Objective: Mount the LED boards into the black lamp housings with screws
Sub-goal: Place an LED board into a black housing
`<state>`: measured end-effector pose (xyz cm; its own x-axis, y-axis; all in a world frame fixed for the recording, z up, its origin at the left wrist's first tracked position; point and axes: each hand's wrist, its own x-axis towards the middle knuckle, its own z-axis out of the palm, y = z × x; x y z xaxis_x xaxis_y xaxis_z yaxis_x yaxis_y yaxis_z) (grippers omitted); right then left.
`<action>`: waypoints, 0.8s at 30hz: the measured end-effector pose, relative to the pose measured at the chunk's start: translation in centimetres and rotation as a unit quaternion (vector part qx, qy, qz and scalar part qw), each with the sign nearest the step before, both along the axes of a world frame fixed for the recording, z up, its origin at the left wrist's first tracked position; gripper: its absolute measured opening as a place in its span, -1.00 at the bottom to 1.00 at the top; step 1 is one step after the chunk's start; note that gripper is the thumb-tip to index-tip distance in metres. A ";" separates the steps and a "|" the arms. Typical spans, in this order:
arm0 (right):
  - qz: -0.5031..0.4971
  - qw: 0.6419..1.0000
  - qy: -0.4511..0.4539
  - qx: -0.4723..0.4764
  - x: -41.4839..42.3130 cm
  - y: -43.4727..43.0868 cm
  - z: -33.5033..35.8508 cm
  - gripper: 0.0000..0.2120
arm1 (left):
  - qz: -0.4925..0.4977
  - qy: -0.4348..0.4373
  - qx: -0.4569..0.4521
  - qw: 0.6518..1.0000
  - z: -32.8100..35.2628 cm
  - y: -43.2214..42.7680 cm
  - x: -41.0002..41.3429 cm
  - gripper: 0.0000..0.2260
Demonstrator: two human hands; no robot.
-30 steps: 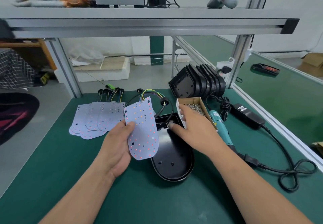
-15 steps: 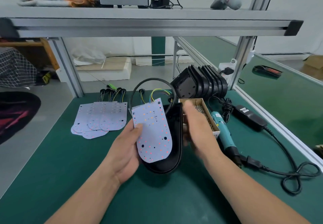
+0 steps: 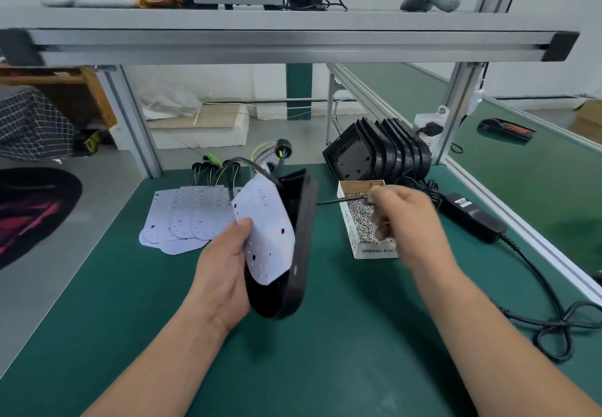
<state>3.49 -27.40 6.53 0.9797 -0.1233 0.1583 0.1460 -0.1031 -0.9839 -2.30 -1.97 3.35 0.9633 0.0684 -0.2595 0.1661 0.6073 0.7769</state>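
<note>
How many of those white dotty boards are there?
5 visible: one white LED board in the left hand, against the black oval lamp housing; four fanned in an overlapping pile on the green mat. Others may hide underneath.

bench: green bench (image 3: 342, 335) | on it: LED boards (image 3: 182, 218) | screw box (image 3: 374, 250) | housing stack (image 3: 358, 159) | power adapter (image 3: 472, 218)
</note>
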 end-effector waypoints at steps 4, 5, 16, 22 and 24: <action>-0.054 0.988 0.006 0.148 0.8 -0.6 -0.9 -0.80 | -0.004 -0.012 0.037 0.999 -0.7 -1.3 -0.5 -0.74; -0.048 0.981 0.011 0.185 0.9 -0.4 -1.2 -0.81 | -0.009 -0.014 0.048 0.999 -0.8 -1.6 -0.7 -0.74; -0.028 0.980 0.052 0.190 1.7 -0.3 -2.1 -0.83 | -0.042 -0.022 0.096 0.994 -1.3 0.6 -0.1 -0.69; -0.068 0.944 0.012 0.322 1.6 0.2 -2.2 -0.83 | -0.156 -0.046 0.148 0.976 -0.9 1.2 -0.4 -0.74; -0.096 0.934 0.000 0.344 1.5 0.9 -2.5 -0.91 | -0.176 -0.058 0.171 0.968 -0.9 1.1 -0.4 -0.64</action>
